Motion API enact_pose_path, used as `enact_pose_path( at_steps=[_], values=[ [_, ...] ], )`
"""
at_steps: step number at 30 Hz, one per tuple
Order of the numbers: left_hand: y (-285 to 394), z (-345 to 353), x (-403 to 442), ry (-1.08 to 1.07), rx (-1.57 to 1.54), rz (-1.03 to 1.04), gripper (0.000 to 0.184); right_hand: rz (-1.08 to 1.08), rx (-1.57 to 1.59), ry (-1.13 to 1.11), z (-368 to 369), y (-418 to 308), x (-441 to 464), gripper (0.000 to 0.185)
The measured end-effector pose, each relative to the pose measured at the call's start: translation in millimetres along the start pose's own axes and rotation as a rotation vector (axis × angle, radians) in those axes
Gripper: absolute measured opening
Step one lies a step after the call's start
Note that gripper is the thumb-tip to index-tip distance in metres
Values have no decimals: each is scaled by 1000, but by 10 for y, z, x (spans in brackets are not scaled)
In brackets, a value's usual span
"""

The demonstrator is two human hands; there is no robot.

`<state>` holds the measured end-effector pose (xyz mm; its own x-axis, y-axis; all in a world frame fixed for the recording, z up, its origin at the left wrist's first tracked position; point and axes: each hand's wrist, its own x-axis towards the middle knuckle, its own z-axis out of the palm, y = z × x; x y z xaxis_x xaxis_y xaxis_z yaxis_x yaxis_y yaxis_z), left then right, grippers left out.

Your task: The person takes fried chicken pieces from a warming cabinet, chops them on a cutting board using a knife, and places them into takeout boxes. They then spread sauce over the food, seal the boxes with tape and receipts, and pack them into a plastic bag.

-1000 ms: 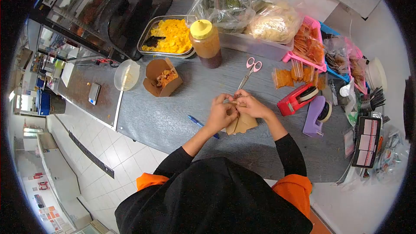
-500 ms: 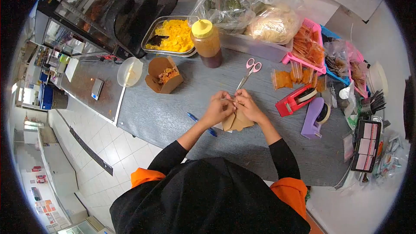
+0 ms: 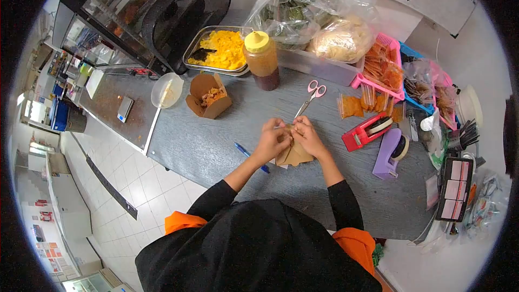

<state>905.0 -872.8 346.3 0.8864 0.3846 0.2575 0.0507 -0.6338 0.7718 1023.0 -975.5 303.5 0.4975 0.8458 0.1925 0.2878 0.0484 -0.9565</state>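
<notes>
My left hand and my right hand meet at the top of a folded brown paper piece, fingertips pinched together. Whatever small part lies between the fingertips is too small to make out. Just beyond my hands lie scissors with pink-rimmed handles. A blue pen rests beside my left wrist. An open brown carton with food stands farther left, next to a clear round bowl.
Behind stand a tray of yellow food, a yellow-capped sauce bottle and a plastic bin with bags. On the right are orange sachets, a red tape dispenser, a purple one and a pink basket.
The camera view has shifted slightly. My fingers have changed position a little at the top of the brown paper piece, both hands still together there.
</notes>
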Motion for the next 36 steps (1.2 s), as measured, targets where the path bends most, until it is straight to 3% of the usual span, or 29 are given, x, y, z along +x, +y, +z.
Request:
enact_pose_path(
  at_steps=[4,10,12,16,18,21,28,31,33,35,36],
  values=[
    [-9,30,23,-21,50,29,13,-9,-107,-12,4,23,6,14],
    [-73,-88,171,-268,65,75,15,-48,-214,38,64,-35,-11,13],
    [140,-206,256,-468,421,-18,15,-105,-425,49,88,-47,-35,12],
    [222,-135,214,-394,522,-86,15,-98,-369,77,113,-45,-32,13],
    [119,-72,127,-168,354,-69,14,-43,-397,174,172,-131,-65,15],
    [64,71,37,-49,340,-121,13,-45,-435,195,200,-175,-78,17],
    [-69,41,-46,-84,243,-98,14,13,-587,190,234,-206,-58,18],
    [-110,29,13,-144,241,-81,24,-27,-651,177,230,-236,-78,18],
    [-133,103,116,-28,153,-207,50,-3,-759,150,249,-308,-101,18],
    [-210,150,171,-207,184,-257,66,44,-782,132,267,-392,-91,19],
    [-191,126,182,-197,194,-259,66,105,-814,131,270,-412,-69,21]
  ],
)
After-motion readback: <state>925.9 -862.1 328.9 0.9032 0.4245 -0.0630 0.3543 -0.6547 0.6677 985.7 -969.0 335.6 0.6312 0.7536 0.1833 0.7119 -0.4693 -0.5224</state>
